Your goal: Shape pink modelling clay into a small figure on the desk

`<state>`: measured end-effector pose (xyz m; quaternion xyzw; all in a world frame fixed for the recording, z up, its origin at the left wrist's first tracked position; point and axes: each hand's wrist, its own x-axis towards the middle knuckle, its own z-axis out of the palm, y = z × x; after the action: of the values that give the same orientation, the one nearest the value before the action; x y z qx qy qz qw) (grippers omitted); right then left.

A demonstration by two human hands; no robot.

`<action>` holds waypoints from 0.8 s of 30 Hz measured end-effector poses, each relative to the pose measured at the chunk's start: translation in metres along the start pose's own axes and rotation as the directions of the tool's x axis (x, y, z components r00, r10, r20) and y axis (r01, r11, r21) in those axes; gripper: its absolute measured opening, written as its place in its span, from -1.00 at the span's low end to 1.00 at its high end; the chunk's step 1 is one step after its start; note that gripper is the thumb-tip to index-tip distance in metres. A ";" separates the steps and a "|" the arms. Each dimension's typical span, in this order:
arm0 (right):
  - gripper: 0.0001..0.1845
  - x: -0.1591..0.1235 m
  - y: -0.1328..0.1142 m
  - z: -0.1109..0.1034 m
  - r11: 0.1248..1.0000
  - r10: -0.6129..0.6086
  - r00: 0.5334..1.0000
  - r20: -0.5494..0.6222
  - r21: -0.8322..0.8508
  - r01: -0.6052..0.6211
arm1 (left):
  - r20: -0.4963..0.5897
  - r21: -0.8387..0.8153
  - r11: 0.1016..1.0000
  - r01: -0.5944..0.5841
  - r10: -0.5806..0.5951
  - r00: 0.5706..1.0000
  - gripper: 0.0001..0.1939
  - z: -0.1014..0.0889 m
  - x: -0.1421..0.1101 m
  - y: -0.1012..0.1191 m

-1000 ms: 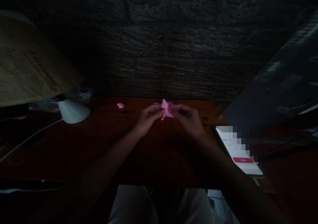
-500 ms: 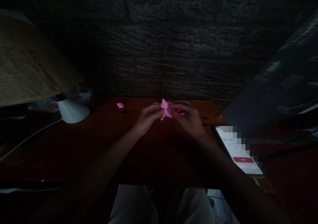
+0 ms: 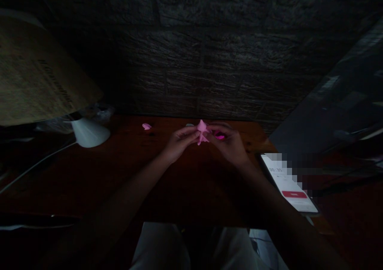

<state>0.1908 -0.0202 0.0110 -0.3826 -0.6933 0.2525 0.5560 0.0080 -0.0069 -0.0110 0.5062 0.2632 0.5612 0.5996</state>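
Between my two hands is a soft-looking light pink piece (image 3: 202, 126) with a pointed top and ragged lower flaps; its exact kind is too dim to make out. My left hand (image 3: 180, 143) pinches its left side between thumb and fingers. From the right, my right hand (image 3: 229, 143) grips it the same way, fingers bent. A brighter magenta piece (image 3: 220, 135) shows partly behind my right fingers, on the table. Farther left on the wood lies a small loose light pink piece (image 3: 146, 126). Behind my left fingertips a small pale object (image 3: 189, 125) is mostly hidden.
The dark wooden table (image 3: 131, 174) meets a stone-block wall (image 3: 179, 54). At left stands a lamp with a white base (image 3: 91, 133), a brown printed shade (image 3: 36, 74) and a cord. A lit phone (image 3: 289, 184) lies at the right edge, near a grey panel (image 3: 326, 106).
Both hands and the pink piece have shifted very slightly right in the view, the piece turning a little. The whole view has moved slightly too.
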 end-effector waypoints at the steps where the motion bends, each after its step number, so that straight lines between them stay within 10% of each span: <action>1: -0.85 0.000 0.000 0.000 1.000 0.005 1.000 0.004 -0.002 -0.005 | 0.001 -0.012 1.000 0.009 -0.009 1.000 -0.76 0.000 0.000 0.000; 24: -0.82 -0.002 0.002 0.003 1.000 0.017 1.000 0.010 -0.022 -0.017 | -0.024 -0.063 0.998 0.032 -0.033 0.999 -0.76 0.006 -0.002 0.001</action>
<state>0.1890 -0.0199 0.0075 -0.3933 -0.6956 0.2513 0.5462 0.0120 -0.0104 -0.0085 0.4758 0.2613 0.5656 0.6208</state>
